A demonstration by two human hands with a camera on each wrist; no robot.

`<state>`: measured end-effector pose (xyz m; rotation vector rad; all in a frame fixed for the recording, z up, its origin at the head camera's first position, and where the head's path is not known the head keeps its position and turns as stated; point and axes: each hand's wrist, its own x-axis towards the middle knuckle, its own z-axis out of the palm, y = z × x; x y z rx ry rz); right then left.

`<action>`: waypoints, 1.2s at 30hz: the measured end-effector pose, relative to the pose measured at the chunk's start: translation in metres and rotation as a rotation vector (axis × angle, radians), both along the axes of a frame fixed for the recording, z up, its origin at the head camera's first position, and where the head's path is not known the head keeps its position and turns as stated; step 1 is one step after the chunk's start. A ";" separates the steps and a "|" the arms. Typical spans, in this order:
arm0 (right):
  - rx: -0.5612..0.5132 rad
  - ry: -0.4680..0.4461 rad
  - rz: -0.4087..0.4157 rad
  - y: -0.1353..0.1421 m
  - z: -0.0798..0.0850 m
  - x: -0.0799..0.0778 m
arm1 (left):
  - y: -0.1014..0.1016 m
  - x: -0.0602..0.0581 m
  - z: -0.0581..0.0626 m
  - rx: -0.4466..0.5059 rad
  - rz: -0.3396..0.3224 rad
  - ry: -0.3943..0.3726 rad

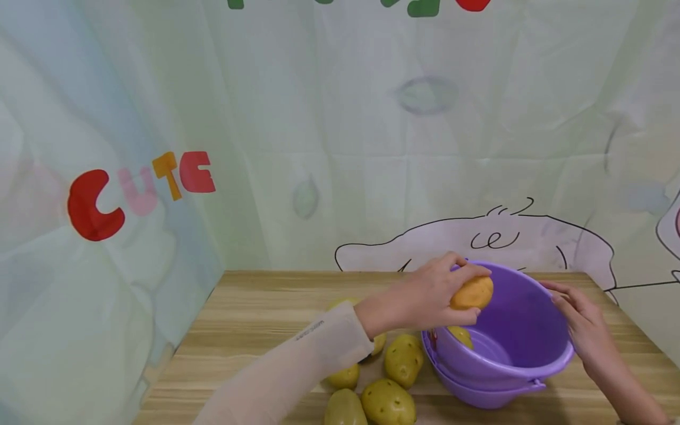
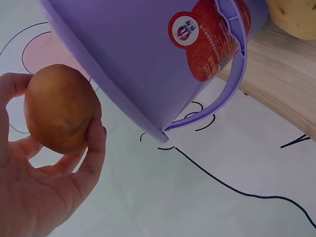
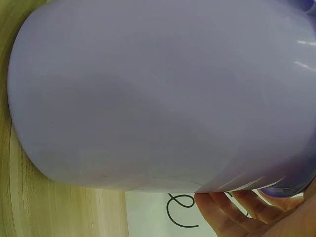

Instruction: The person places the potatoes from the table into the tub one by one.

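My left hand grips an orange-yellow potato over the left side of a purple bucket's opening. The left wrist view shows the same potato between thumb and fingers, beside the rim and apart from it. Inside the bucket, a yellow potato is partly visible. At the bucket's right side, my right hand holds the rim; in the right wrist view its fingers lie against the outer wall. Several yellow potatoes, one of them here, lie left of the bucket, some partly covered by my left forearm.
The wooden table carries the bucket and potatoes. A pale printed cloth with cartoon drawings and coloured letters hangs behind and to the left. The bucket's handle hangs down along its side, beside a red label.
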<state>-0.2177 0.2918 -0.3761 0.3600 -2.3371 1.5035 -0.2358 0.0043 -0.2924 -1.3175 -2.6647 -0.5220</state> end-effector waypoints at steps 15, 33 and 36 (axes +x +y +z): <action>-0.062 0.007 0.038 0.000 -0.001 -0.001 | 0.019 -0.005 -0.010 -0.072 0.008 -0.036; -0.002 0.013 0.006 0.000 -0.002 -0.001 | 0.021 0.000 -0.015 -0.170 0.013 0.067; 0.012 0.016 -0.003 0.000 -0.002 -0.001 | 0.020 0.000 -0.015 -0.164 0.012 0.075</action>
